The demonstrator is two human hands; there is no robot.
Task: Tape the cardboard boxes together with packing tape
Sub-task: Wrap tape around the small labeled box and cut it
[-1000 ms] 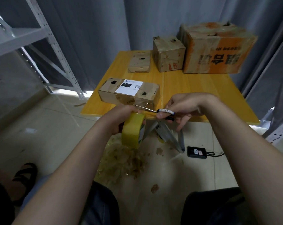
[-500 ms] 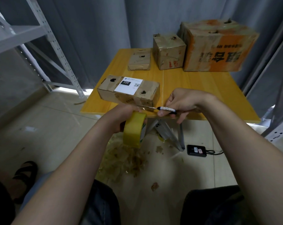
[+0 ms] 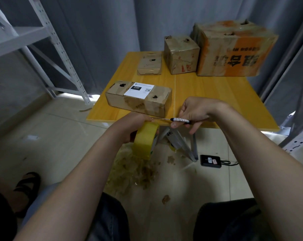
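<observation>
My left hand (image 3: pixel 129 126) grips a yellow roll of packing tape (image 3: pixel 145 141) just below the near edge of the wooden table (image 3: pixel 216 94). My right hand (image 3: pixel 196 110) holds small scissors with a black handle (image 3: pixel 179 120), whose blades point left toward the roll. A long flat cardboard box with a white label (image 3: pixel 138 98) lies on the table just beyond my hands. At the back stand a small flat box (image 3: pixel 149 65), a cube-shaped box (image 3: pixel 181 55) and a large orange-printed box (image 3: pixel 232 51).
A grey metal shelf frame (image 3: pixel 42 40) stands at the left, another shelf post (image 3: pixel 300 143) at the right. Tape scraps (image 3: pixel 135 171) litter the floor under the table beside a black device with a cable (image 3: pixel 210 160). Grey curtains hang behind. My knees are at the bottom.
The view has tilted slightly, so the table and boxes sit a little lower in the frame. Both hands keep their hold on the tape roll and the scissors, hardly moving.
</observation>
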